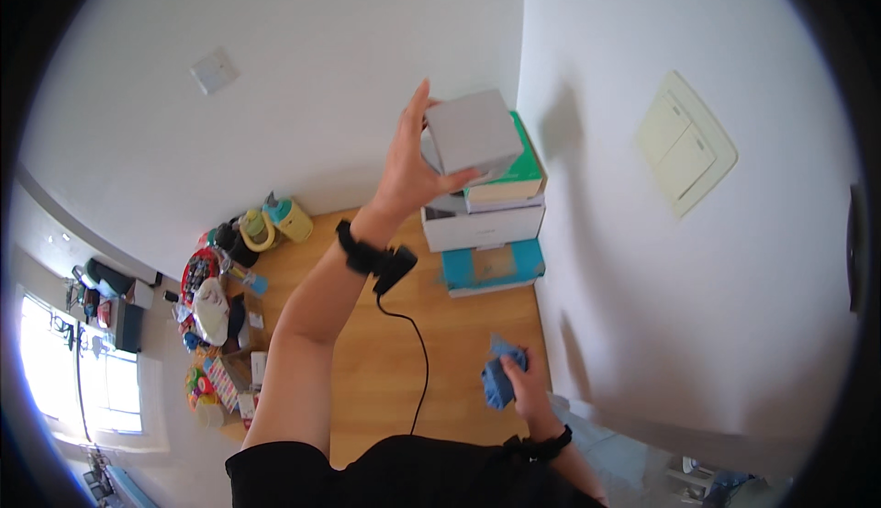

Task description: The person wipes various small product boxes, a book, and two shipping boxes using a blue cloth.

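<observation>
My left hand grips a plain grey-white box by its left side, thumb along the lower edge and fingers mostly hidden behind it. The box is over a stack in the corner, where a green-covered book lies on top of a white box. Whether the held box touches the stack, I cannot tell. Bunched in my right hand is a blue cloth, above the wooden tabletop near the right wall.
A blue-and-white box lies before the stack. Yellow bottles, a white bag and small items crowd the table's left side. A black cable hangs from my left wrist strap. The right wall carries a light switch.
</observation>
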Tool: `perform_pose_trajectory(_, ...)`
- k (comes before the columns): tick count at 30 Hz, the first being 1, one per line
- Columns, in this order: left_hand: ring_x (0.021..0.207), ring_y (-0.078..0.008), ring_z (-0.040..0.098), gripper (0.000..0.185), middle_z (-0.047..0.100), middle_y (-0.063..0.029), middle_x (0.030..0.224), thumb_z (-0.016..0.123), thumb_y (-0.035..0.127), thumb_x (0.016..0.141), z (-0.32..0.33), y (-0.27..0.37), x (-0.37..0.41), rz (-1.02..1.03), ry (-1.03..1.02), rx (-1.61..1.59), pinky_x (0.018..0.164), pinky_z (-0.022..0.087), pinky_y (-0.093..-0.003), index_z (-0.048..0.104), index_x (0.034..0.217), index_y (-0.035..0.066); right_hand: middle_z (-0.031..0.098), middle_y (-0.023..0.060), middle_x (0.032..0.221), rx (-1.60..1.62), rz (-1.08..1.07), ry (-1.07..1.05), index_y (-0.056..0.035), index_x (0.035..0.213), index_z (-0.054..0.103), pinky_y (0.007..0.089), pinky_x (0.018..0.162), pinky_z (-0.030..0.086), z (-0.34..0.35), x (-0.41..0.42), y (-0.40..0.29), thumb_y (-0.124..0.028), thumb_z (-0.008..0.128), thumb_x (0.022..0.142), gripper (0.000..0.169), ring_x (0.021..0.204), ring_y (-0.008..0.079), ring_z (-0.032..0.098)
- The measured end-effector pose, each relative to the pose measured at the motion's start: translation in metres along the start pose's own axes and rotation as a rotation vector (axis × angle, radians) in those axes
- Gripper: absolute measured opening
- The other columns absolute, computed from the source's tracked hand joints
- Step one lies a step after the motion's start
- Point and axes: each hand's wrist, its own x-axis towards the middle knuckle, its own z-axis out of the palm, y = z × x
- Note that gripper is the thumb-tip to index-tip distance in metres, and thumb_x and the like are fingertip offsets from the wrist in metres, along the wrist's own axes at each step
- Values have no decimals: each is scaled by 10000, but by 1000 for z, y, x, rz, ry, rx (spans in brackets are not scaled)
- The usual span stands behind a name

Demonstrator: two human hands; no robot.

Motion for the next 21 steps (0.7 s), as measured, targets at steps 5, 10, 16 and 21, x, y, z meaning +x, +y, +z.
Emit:
perform_pose_trajectory(5, 1123, -342, 508, 1187, 512, -147, 1241, 899, 184, 535, -41, 57, -129, -85, -70, 174, 951, 411, -432, 182, 1472, 57, 563, 103, 1108, -22, -225, 89, -7, 1278, 461, 316, 756, 518, 33, 4, -53, -189, 568, 942, 397, 912, 171, 598)
perform_pose_trajectory(10, 1096, -362, 515, 1166, 523, -148, 1246, 893, 192, 536, -45, 104, -223, -288, -98, 156, 921, 417, -450, 200, 1458, 28, 354, 217, 1435, -653, -961, -109, -40, 1372, 411, 418, 1059, 322, 116, -6, -82, -99, 504, 912, 473, 1311, 343, 378)
perform_pose_trajectory(16, 1134, -370, 495, 1128, 505, -162, 1276, 901, 184, 518, -77, 148, -273, -388, -72, 187, 934, 427, -440, 259, 1433, 34, 430, 214, 1380, -837, -929, -223, -94, 1295, 521, 406, 993, 399, 150, 1, -32, 31, 460, 862, 455, 1269, 390, 423)
perform_pose_trajectory(21, 1161, -356, 481, 1098, 500, -155, 1277, 898, 152, 526, -112, 170, -292, -480, -12, 286, 956, 430, -433, 279, 1426, 41, 485, 205, 1320, -502, -632, -203, -72, 1240, 566, 386, 957, 435, 130, 8, -22, 86, 451, 825, 458, 1214, 351, 484)
